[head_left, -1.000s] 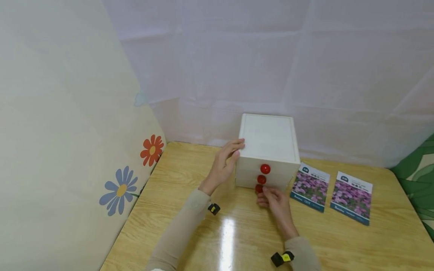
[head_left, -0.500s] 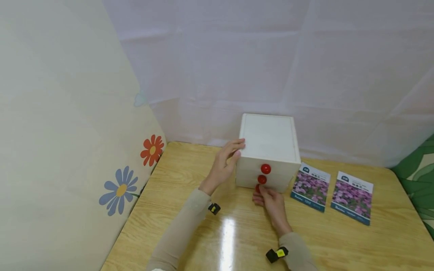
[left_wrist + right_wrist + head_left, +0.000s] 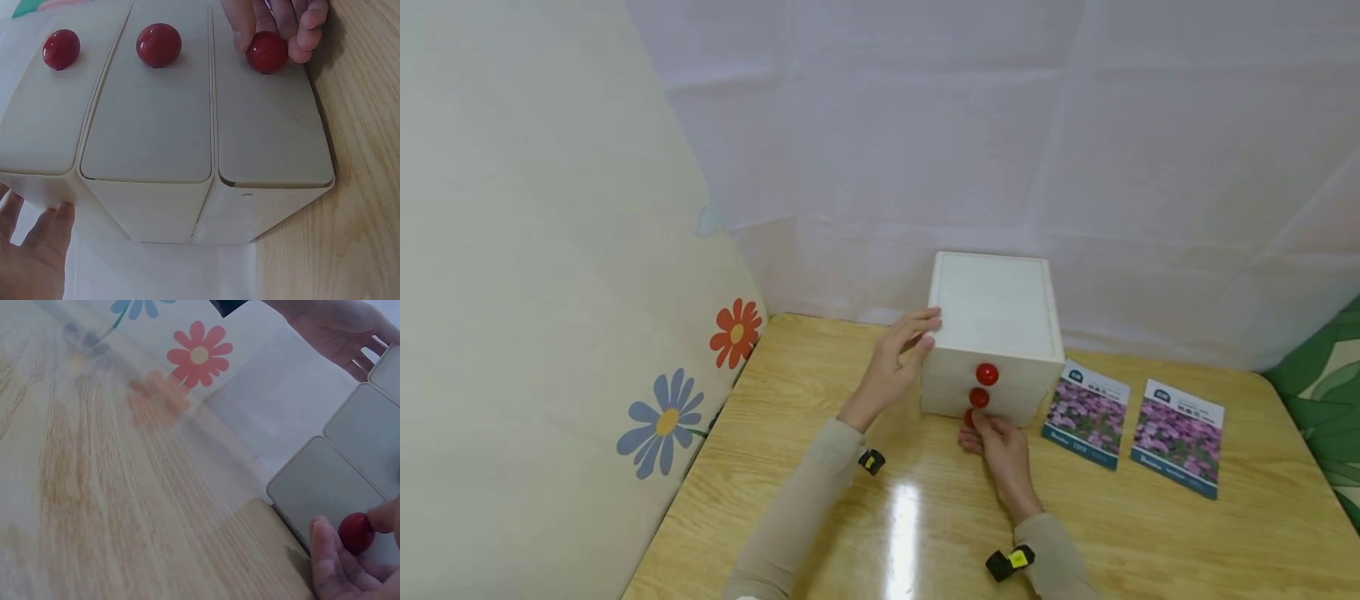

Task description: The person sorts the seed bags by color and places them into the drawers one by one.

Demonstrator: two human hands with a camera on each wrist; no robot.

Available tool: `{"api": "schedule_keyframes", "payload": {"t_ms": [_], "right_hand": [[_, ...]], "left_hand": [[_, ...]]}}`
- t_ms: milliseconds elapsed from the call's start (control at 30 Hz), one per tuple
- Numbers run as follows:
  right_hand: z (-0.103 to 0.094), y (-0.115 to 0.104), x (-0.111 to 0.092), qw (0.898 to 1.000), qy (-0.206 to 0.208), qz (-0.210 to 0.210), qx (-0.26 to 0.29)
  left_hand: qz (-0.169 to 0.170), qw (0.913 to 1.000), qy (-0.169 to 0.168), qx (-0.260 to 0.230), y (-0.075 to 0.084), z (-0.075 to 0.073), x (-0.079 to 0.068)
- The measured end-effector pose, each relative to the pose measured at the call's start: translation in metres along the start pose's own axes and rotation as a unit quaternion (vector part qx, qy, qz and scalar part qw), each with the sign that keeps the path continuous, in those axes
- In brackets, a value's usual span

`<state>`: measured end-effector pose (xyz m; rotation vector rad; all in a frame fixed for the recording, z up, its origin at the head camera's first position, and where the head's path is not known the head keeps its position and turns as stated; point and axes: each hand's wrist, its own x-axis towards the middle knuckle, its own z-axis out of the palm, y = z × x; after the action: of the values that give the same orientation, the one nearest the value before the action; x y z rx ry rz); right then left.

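A small white drawer cabinet [image 3: 992, 304] stands on the table with three drawers, one above another. Each drawer front bears a round red knob: the top knob [image 3: 987, 374], the middle knob [image 3: 979, 397] and the bottom knob [image 3: 267, 53]. Thumb and fingers of my right hand [image 3: 1006, 457] pinch the bottom knob. My left hand [image 3: 889, 371] rests with extended fingers against the cabinet's left side, fingertips at its top edge. The left wrist view shows all three drawer fronts in the cabinet, with a narrow dark gap at one corner of the bottom drawer.
Two flat packets with pink-purple flower pictures, one packet [image 3: 1086, 415] beside the cabinet and another packet [image 3: 1178, 437] farther right, lie on the wooden table [image 3: 820, 517]. A pale cloth [image 3: 880, 150] hangs behind. A flower-decorated panel [image 3: 550, 333] borders the left.
My right hand has shifted slightly left and its thumb now covers more of the bottom knob. The left hand, cabinet and packets stay in place.
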<state>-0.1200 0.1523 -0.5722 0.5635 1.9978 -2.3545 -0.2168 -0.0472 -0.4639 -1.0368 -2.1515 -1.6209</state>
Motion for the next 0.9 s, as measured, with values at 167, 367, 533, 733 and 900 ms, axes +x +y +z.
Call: {"api": "schedule_keyframes", "payload": {"t_ms": [167,367,533,733,900], "right_hand": [[0.0012,0.0014,0.0006,1.000,0.004,-0.013,0.002],[0.0010,0.0043,0.0012,1.000,0.005,-0.022,0.006],[0.0021,0.0068,0.0019,0.999,0.008,-0.032,0.010],[0.0025,0.0072,0.0017,0.999,0.012,-0.037,0.011],[0.0021,0.0081,-0.0025,0.999,0.013,-0.044,-0.006]], "left_hand": [[0.004,1.0000,0.000,0.001,-0.0005,-0.0001,0.0008],[0.007,1.0000,0.003,0.004,-0.0021,0.0004,0.0006],[-0.002,1.0000,0.005,0.000,-0.0019,0.0005,-0.0007],[0.000,1.0000,0.006,-0.002,-0.0020,0.0003,0.0001],[0.006,0.9999,0.008,-0.004,-0.0018,0.0008,0.0003]]}}
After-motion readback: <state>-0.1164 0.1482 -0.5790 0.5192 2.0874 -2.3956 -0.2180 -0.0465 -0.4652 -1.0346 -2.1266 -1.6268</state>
